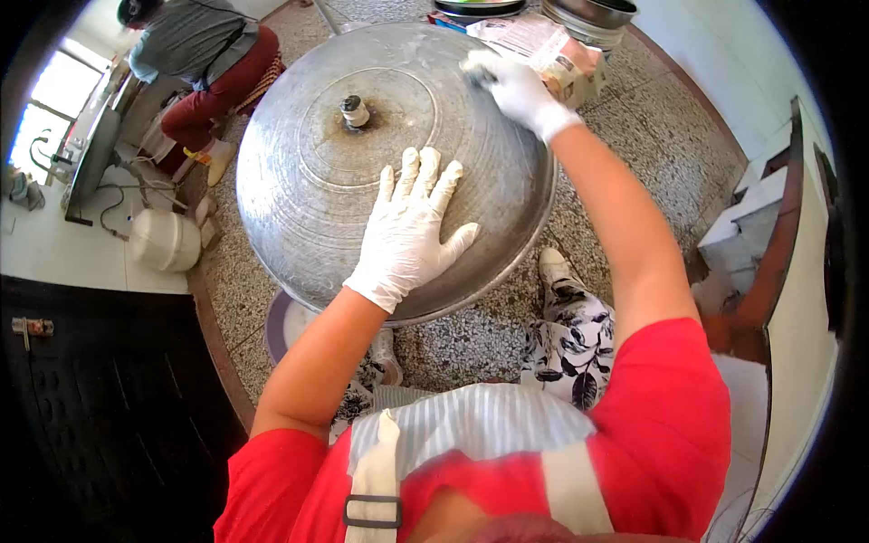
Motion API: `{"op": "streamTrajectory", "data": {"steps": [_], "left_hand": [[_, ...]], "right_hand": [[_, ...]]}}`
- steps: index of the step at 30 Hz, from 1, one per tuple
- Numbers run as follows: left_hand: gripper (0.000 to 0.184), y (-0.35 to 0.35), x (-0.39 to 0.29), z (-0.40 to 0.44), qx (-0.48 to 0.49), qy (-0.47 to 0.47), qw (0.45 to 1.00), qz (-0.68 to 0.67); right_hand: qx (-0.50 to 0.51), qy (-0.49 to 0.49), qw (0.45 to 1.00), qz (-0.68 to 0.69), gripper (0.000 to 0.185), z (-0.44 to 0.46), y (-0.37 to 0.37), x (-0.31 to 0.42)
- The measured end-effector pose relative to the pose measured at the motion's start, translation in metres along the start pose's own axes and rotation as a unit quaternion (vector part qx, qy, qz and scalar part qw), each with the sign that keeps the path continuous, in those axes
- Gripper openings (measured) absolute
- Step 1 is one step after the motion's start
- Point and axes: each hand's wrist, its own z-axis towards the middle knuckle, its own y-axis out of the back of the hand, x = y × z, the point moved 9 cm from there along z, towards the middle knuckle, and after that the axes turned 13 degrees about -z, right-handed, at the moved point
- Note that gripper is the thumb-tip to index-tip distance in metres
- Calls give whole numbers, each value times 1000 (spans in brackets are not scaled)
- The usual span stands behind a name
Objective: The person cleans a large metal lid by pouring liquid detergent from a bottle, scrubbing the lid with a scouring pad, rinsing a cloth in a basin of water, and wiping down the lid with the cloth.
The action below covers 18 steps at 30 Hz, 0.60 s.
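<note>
A large round metal lid [290, 217] with a dark-topped knob [354, 110] fills the middle of the head view. Brownish stains ring the knob, and wet-looking streaks cover the metal. My left hand [407, 231], in a white glove, lies flat on the near part of the lid with its fingers spread. Also gloved, my right hand [518, 95] presses at the lid's far right edge, its fingers curled over a small dark scouring pad [480, 76]. Most of that pad is hidden under the fingers.
Below the lid's left edge shows a purple basin [277, 328]. Printed paper bags [552, 52] and stacked metal pots [593, 18] stand at the far right. Another person [204, 63] bends near a counter at upper left, above a white rounded container [165, 240].
</note>
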Motion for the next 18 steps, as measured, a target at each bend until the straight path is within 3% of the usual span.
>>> {"op": "streamTrajectory", "data": {"steps": [1, 3, 5, 7, 11, 13, 15, 17, 18], "left_hand": [[69, 0, 0, -1, 3, 1, 1000, -2], [69, 2, -1, 0, -4, 6, 1000, -2], [69, 4, -2, -1, 11, 9, 1000, -9], [69, 4, -1, 0, 5, 4, 1000, -15], [70, 2, 0, -3, -9, -3, 1000, -20], [70, 2, 1, -4, -4, -6, 1000, -14], [70, 1, 2, -4, -9, -6, 1000, -17], [71, 0, 3, -4, -9, -6, 1000, -15], [70, 0, 2, -4, -3, -7, 1000, -15]], "right_hand": [[42, -58, 996, 50, 26, 32, -26, -34], [50, -120, 985, -116, 18, 79, -34, -61], [94, -99, 976, -169, 19, 77, -34, -48], [116, -95, 989, -8, 24, 32, -29, -26], [76, 17, 997, -16, 38, -78, 28, 89], [22, 55, 997, -45, 31, -107, 45, 118], [23, 63, 997, -45, 33, -100, 42, 112], [132, -17, 991, 29, 38, -60, 15, 72], [102, 8, 995, 12, 34, -36, 6, 51]]}}
